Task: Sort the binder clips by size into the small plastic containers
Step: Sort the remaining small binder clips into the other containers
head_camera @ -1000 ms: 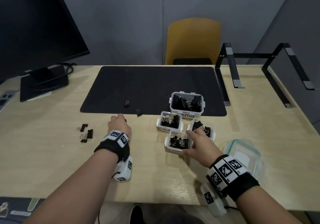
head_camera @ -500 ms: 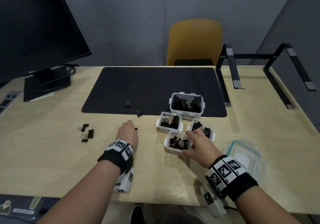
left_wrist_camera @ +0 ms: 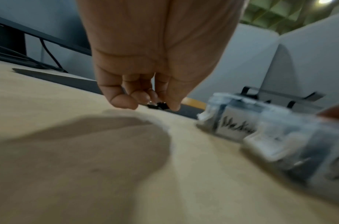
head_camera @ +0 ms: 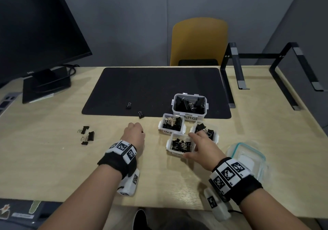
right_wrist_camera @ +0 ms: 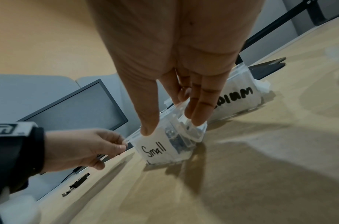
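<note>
One half-hidden binder clip [left_wrist_camera: 159, 105] is pinched in left fingers [left_wrist_camera: 124, 100]; right fingers [right_wrist_camera: 199, 109] clasp the Small container [right_wrist_camera: 164, 151].

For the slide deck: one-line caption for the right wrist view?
Right hand holds the Small container at its rim; left hand pinches a small binder clip beside it.

The monitor [head_camera: 35, 25] shows the brand "DELL" in pale letters on its lower edge. The white label of the largest container [head_camera: 192, 118] reads "ARGE" in black marker, with the first letter hidden. The medium container [head_camera: 167, 131] shows handwritten "Med", and the left wrist view blurs that label. In the right wrist view the small container [right_wrist_camera: 155, 150] bears "Small". The neighbouring container [right_wrist_camera: 239, 98] carries an upside-down "MEDIUM" with its first letters covered. The wristbands [head_camera: 122, 147] carry black-and-white square code markers.
</note>
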`<action>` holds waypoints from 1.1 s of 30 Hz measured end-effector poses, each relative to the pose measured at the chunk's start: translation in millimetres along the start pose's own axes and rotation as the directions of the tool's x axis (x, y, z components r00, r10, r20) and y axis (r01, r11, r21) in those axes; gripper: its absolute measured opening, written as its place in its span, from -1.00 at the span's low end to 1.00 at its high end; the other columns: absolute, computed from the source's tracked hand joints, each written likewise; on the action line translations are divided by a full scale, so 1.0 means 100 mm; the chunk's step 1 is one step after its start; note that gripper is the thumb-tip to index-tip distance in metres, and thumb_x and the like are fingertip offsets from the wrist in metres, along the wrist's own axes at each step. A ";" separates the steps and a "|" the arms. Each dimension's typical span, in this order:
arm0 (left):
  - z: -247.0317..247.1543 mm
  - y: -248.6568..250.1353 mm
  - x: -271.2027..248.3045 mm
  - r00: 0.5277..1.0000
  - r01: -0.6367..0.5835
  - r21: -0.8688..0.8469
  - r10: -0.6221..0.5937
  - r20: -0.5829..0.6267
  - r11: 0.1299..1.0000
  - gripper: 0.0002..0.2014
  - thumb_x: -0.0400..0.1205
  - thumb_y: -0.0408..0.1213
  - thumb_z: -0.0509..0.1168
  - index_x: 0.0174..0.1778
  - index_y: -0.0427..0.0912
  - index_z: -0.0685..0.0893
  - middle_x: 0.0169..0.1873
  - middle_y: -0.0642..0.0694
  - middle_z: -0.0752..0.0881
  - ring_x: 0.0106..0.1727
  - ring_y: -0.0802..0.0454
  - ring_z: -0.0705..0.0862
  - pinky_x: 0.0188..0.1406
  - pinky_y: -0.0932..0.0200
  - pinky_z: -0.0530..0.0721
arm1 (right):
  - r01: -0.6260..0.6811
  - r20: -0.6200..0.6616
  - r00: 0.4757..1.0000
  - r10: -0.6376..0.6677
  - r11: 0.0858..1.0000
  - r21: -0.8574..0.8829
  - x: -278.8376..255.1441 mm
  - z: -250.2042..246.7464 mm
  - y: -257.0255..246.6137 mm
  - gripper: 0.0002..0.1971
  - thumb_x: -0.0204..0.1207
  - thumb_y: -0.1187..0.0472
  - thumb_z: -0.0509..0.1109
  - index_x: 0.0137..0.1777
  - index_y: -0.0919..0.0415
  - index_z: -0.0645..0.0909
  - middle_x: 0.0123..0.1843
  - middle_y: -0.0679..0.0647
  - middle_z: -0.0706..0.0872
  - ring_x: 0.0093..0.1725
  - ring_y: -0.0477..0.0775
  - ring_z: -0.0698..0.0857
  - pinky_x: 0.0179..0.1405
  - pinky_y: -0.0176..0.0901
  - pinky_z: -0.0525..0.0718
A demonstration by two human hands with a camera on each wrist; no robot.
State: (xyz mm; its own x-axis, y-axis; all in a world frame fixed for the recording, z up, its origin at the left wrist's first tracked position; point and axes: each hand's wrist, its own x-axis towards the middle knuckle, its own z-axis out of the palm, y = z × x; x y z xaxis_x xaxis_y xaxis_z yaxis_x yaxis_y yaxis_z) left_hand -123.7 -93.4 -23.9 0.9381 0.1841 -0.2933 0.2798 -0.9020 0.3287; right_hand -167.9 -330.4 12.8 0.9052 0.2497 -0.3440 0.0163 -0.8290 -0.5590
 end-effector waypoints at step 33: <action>0.00 0.13 0.63 0.981 0.082 -0.070 -0.093 -0.170 0.994 -0.81 0.58 -0.41 0.25 0.10 -0.24 0.62 0.20 -0.26 0.53 0.21 -0.25 0.51 0.11 0.01 0.53 | -0.008 0.018 1.000 0.008 0.999 0.031 0.09 -0.02 0.03 -0.18 0.30 -0.10 0.56 0.50 0.07 0.27 0.37 -0.11 0.38 0.24 -0.07 0.52 0.31 -0.15 0.55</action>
State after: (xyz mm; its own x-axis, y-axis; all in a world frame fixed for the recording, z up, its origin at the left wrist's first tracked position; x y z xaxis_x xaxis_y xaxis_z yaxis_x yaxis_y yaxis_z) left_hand -60.9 -93.7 -38.1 0.9291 0.3306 -0.1659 0.3693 -0.8542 0.3659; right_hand -159.2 -331.5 10.2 0.8974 0.2524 -0.3620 -0.0043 -0.8153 -0.5790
